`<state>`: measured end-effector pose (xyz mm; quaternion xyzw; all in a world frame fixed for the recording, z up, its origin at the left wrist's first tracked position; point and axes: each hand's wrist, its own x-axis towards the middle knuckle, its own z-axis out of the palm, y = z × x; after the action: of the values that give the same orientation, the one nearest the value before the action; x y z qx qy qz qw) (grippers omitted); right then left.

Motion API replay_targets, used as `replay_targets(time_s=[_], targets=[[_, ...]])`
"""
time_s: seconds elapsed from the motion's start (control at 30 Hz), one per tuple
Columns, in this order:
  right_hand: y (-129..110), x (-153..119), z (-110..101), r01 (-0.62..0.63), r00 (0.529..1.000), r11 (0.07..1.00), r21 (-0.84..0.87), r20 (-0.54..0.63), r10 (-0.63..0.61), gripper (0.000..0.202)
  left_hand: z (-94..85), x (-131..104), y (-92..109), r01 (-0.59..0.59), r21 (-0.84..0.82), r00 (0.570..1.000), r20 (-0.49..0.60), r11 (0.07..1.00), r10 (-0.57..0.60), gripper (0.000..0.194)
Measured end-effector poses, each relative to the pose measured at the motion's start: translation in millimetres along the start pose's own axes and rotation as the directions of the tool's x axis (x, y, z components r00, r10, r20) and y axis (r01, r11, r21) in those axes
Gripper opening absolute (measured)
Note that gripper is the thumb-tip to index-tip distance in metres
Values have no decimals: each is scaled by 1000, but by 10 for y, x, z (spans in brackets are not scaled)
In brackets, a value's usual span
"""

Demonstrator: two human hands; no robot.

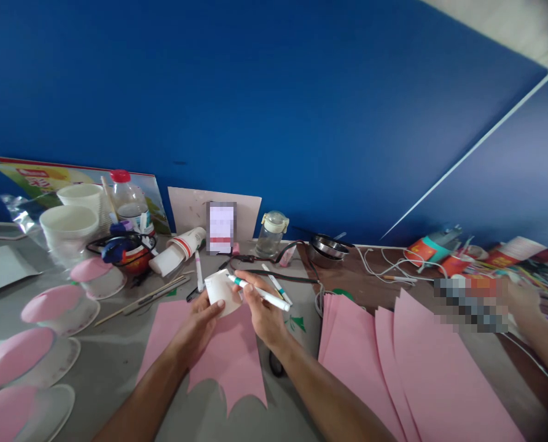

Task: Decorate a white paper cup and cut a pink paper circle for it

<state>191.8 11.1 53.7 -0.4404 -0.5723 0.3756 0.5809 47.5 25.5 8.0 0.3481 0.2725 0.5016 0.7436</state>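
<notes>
Between the fingers and thumb of my left hand [206, 316] is a small white paper cup [230, 301], tilted; whether it is whole or cut I cannot tell. My right hand [265, 310] grips a white marker [271, 299] with a green band, its tip at or close to the cup's upper edge. Under both hands lies a pink paper sheet [230, 368] with a scalloped, cut front edge. A pair of dark scissor handles [276, 363] shows partly beside my right wrist. Another green-banded marker [278, 285] lies just behind that hand.
Bowls with pink paper tops [39, 304] line the left side. Pink sheets [361, 350] are stacked at right. Behind stand a phone [221, 227], a glass jar [271, 236], striped paper cups [184, 244] and a metal bowl [327, 248]. Another person's arm [539, 328] reaches in at far right.
</notes>
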Motion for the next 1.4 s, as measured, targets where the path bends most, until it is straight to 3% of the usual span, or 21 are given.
replay_targets(time_s=[0.47, 0.77, 0.87, 1.1, 1.2, 1.4], targets=[[29, 28, -18, -1, 1000, 993, -115, 1, 1, 19, 13, -9, 10, 27, -5, 999, -18, 1000, -27, 48], [10, 28, -9, 95, 995, 979, -182, 27, -92, 17, 1, -8, -12, 15, 10, 1000, 13, 1000, -15, 50], [9, 27, -5, 64, 998, 987, -145, -10, -66, 20, -3, -10, -7, 23, -20, 1000, 11, 1000, -23, 48], [92, 95, -50, 42, 962, 996, 77, -273, -19, 34, -91, -13, 10, 69, -184, 998, 1, 981, -70, 59], [104, 98, -55, 83, 955, 987, 139, -296, -38, 30, -124, -18, 12, 72, -232, 997, 33, 970, -66, 60], [95, 68, -40, 122, 957, 968, 219, -285, -56, 20, -165, -61, 50, 156, -305, 972, 214, 939, -92, 54]])
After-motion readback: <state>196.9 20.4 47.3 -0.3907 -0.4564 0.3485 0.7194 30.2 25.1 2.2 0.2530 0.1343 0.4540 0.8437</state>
